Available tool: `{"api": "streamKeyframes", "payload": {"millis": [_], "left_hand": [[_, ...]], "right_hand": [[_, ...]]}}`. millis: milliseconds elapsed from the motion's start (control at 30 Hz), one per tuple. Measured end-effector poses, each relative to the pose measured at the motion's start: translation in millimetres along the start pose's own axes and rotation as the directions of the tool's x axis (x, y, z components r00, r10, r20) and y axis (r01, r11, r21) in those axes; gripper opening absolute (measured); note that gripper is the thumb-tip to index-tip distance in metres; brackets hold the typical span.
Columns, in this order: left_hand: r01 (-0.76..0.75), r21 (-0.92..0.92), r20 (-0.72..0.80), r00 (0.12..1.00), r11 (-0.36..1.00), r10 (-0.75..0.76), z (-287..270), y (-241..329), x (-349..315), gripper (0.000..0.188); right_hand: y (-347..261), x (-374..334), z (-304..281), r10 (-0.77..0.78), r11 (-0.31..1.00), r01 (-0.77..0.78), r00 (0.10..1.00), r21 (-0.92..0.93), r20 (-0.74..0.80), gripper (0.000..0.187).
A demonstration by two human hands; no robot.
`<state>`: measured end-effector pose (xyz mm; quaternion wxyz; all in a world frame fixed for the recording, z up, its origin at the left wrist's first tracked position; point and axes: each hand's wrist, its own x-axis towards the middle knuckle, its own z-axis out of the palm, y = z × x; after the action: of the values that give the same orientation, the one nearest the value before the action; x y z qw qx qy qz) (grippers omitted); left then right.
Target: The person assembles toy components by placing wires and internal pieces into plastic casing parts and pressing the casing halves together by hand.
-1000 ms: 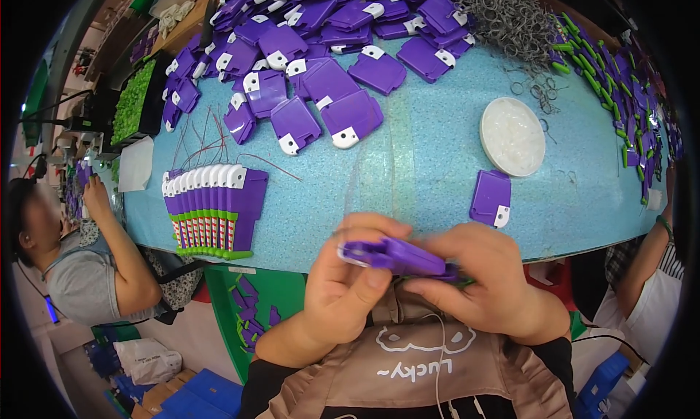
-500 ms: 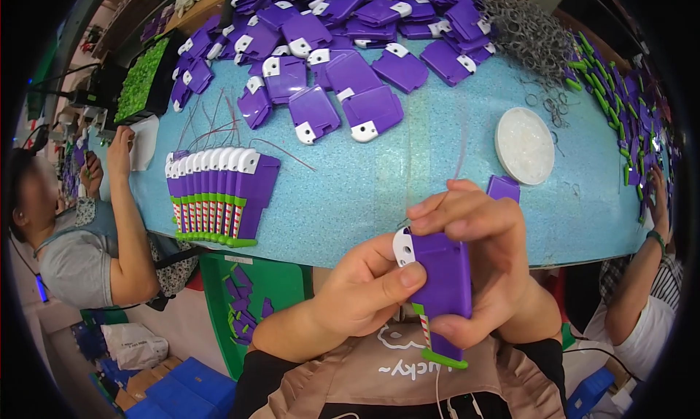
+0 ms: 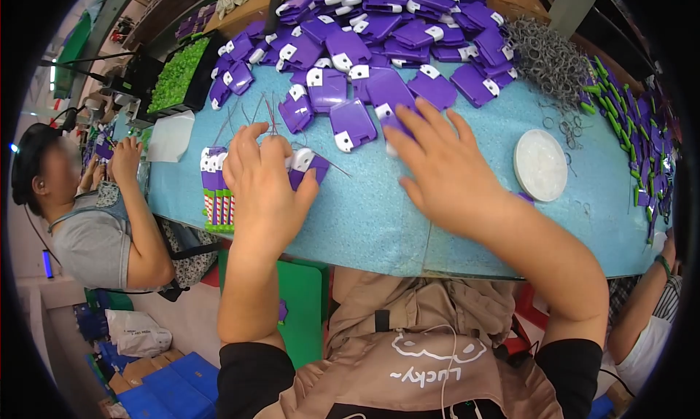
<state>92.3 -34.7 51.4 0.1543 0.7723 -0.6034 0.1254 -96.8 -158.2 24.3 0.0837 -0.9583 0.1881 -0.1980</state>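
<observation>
My left hand (image 3: pixel 264 182) is over a row of purple plastic pieces (image 3: pixel 214 180) with white ends and green-footed, red-and-white striped edges. Its thumb stands apart from the fingers, close to the piece at the row's right end (image 3: pixel 312 165); the palm hides the middle of the row. Thin dark wires (image 3: pixel 271 109) lie just past the fingertips. At the near edge of a heap of flat purple casings (image 3: pixel 353 124) with white corners, my right hand (image 3: pixel 441 167) reaches with fingers spread. Its fingertips cover part of one casing; nothing shows in its grip.
A white round dish (image 3: pixel 540 165) stands on the right, with a tangle of grey metal rings (image 3: pixel 548 58) beyond. Far right are green-and-purple parts (image 3: pixel 627 120). A black tray of green pieces (image 3: pixel 179 76) stands far left. Other people work at both sides.
The piece that both hands held near my body is no longer in view between them. My left hand has moved to the row, my right hand forward to the heap. The view has shifted.
</observation>
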Motion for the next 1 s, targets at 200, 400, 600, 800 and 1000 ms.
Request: {"api": "streamKeyframes", "payload": {"millis": [200, 400, 600, 800, 1000], "left_hand": [[0.01, -0.144, -0.09, 0.996, 0.99, -0.023, 8.1, 26.7, -19.0, 0.071], [0.292, -0.947, 0.309, 0.941, 0.134, 0.135, 21.6, 95.6, -57.6, 0.08], [0.612, -0.775, 0.589, 0.79, -0.158, 0.169, 33.5, 92.3, -55.0, 0.066], [0.593, -0.76, 0.588, 0.802, -0.266, 0.106, 23.8, 89.3, -49.8, 0.081], [0.59, -0.788, 0.591, 0.805, -0.174, 0.05, 13.5, 103.9, -48.8, 0.101]], "right_hand": [[-14.7, -47.3, -26.3, 0.079, 0.952, -0.101, 0.993, 0.287, 0.087, 0.03], [-22.9, -71.1, -49.3, 0.291, 0.432, -0.373, 0.919, 0.821, 0.264, 0.023], [-23.1, -90.7, -34.6, 0.2, 0.752, -0.13, 0.979, 0.646, -0.035, 0.025], [-32.4, -81.1, -28.5, 0.115, 0.925, -0.079, 0.99, 0.371, -0.076, 0.026], [0.8, -65.8, -41.8, 0.348, 0.825, -0.39, 0.921, 0.408, 0.177, 0.034]]}}
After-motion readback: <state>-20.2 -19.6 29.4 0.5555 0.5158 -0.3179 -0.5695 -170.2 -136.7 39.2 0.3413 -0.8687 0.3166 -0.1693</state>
